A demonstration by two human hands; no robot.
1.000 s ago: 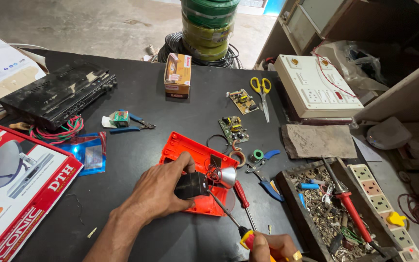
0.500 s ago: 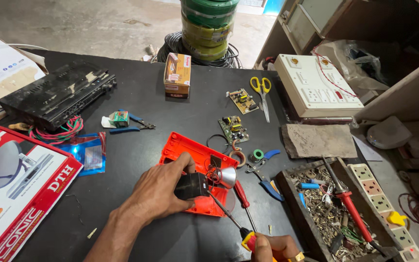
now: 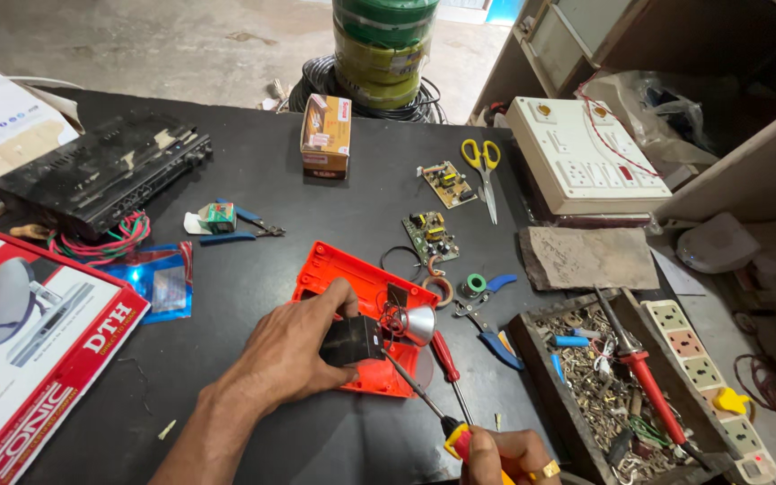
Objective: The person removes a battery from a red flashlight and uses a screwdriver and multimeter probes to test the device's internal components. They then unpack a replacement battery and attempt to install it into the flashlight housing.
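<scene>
Near the middle of the black table (image 3: pixel 253 287) lies an orange plastic casing (image 3: pixel 339 274), flat and open, with a small black block (image 3: pixel 352 339) and a silvery cone-shaped reflector (image 3: pixel 419 323) set in it. The left hand (image 3: pixel 294 346) is clamped on the black block, pinning it down, while the right hand (image 3: pixel 505 454), at the near edge, is closed around a screwdriver (image 3: pixel 419 391) whose tip reaches toward the block. The casing looks light and stiff but likely brittle, with thin wires at the reflector, so it is best held by its edges or the block.
</scene>
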